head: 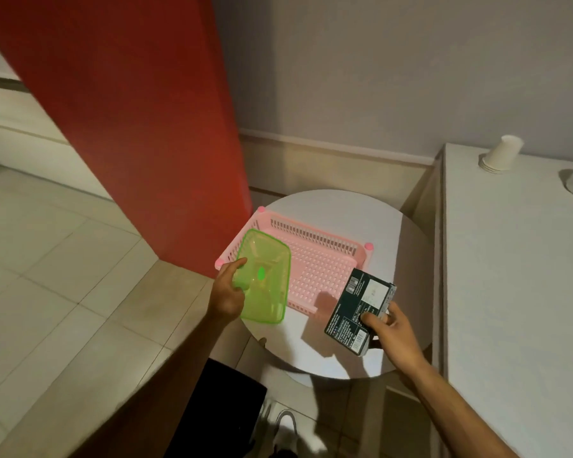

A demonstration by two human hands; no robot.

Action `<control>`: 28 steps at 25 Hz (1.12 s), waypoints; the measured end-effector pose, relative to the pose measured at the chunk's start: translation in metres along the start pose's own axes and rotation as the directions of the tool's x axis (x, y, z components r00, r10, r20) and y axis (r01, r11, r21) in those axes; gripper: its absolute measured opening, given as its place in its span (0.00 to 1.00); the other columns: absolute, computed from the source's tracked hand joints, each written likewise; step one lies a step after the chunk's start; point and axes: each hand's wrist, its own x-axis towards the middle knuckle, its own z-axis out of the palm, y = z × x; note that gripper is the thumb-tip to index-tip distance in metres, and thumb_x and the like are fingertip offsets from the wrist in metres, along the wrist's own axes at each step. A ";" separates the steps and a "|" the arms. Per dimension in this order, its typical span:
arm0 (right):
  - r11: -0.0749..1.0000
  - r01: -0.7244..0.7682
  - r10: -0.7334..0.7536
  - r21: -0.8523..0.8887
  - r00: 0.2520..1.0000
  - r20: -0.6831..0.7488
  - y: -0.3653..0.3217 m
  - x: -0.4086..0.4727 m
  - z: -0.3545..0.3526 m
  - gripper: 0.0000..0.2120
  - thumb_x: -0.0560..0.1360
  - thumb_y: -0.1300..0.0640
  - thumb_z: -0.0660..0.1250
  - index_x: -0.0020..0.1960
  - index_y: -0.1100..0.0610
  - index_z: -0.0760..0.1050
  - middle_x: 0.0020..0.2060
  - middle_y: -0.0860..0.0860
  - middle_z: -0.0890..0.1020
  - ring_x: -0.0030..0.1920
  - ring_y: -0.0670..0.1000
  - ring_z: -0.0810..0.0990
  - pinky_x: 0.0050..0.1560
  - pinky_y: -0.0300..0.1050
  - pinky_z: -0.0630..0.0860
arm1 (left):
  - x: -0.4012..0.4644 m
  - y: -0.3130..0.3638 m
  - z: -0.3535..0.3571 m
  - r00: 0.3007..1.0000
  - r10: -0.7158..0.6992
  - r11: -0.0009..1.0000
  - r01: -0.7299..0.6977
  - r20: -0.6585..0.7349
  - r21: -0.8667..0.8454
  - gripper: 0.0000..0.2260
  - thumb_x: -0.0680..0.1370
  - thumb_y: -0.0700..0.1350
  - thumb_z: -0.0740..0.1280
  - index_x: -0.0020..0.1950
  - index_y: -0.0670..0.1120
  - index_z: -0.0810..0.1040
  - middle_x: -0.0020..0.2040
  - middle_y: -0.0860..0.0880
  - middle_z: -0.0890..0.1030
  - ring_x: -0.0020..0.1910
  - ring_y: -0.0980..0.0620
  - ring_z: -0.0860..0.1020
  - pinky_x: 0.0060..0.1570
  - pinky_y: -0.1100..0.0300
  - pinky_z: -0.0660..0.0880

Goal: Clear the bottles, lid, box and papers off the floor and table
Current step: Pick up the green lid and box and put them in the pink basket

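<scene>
Red fills the upper left of the frame, where a broad pillar (pixel 139 120) is seen beside a round white table (pixel 404 233). A perforated pink plastic basket (pixel 315 262) is set on it at centre. A translucent green lid (pixel 265 276) is gripped over the basket's left edge by the left hand (pixel 227 294). A dark printed box (pixel 361 309) is clasped lower right by the right hand (pixel 389 332). Stacked paper cups (pixel 501 155) are seen upper right on a counter (pixel 516 292).

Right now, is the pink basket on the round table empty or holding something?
Empty: the pink basket shows a bare perforated floor. The green lid in the left hand overlaps its near corner, still held.
</scene>
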 end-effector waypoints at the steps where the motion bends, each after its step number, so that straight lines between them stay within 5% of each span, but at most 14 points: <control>1: 1.000 -0.020 0.020 0.000 1.000 -0.013 0.001 0.009 0.002 0.16 0.78 0.64 0.67 0.64 0.53 0.72 0.51 0.51 0.86 0.47 0.53 0.87 0.45 0.59 0.84 | 0.025 -0.008 0.004 1.000 -0.002 1.000 0.002 0.030 -0.004 0.33 0.66 0.24 0.57 0.69 0.43 0.75 0.60 0.52 0.74 0.59 0.41 0.77 0.51 0.48 0.80; 4: 0.997 -0.080 0.079 -0.008 0.996 -0.043 0.003 0.035 0.011 0.16 0.78 0.66 0.66 0.64 0.56 0.72 0.53 0.54 0.85 0.47 0.54 0.87 0.43 0.56 0.84 | 0.097 -0.030 0.021 0.990 -0.110 0.993 0.113 0.089 -0.030 0.33 0.69 0.23 0.58 0.67 0.51 0.75 0.62 0.49 0.77 0.46 0.42 0.83 0.34 0.58 0.77; 10: 0.989 -0.150 0.150 0.008 0.982 -0.117 -0.002 0.081 0.037 0.15 0.79 0.67 0.66 0.63 0.56 0.74 0.53 0.55 0.85 0.46 0.54 0.87 0.41 0.53 0.84 | 0.193 -0.091 0.046 0.958 -0.251 0.968 0.249 0.136 0.034 0.37 0.68 0.25 0.67 0.56 0.68 0.71 0.54 0.50 0.80 0.54 0.42 0.81 0.39 0.47 0.80; 15: 0.980 -0.196 0.197 0.017 0.971 -0.138 -0.005 0.094 0.059 0.14 0.79 0.66 0.66 0.61 0.53 0.75 0.51 0.52 0.86 0.45 0.52 0.87 0.39 0.48 0.83 | 0.217 -0.090 0.051 0.958 -0.280 0.945 0.263 0.064 0.194 0.30 0.69 0.26 0.59 0.66 0.50 0.74 0.58 0.44 0.80 0.58 0.41 0.79 0.53 0.46 0.78; 18: 0.975 -0.221 0.221 0.015 0.962 -0.163 -0.003 0.106 0.065 0.13 0.79 0.66 0.66 0.60 0.52 0.76 0.50 0.51 0.86 0.45 0.52 0.87 0.43 0.53 0.84 | 0.223 -0.089 0.053 0.957 -0.287 0.909 0.256 0.047 0.329 0.30 0.71 0.26 0.57 0.70 0.47 0.72 0.64 0.43 0.77 0.63 0.41 0.76 0.60 0.46 0.75; 28: 0.964 -0.264 0.266 0.035 0.954 -0.141 -0.010 0.140 0.088 0.16 0.78 0.58 0.68 0.62 0.54 0.66 0.51 0.54 0.84 0.44 0.55 0.87 0.41 0.52 0.84 | 0.216 -0.088 0.039 0.980 -0.180 0.914 0.137 0.079 0.382 0.23 0.73 0.34 0.66 0.68 0.42 0.74 0.62 0.40 0.76 0.61 0.38 0.74 0.61 0.44 0.73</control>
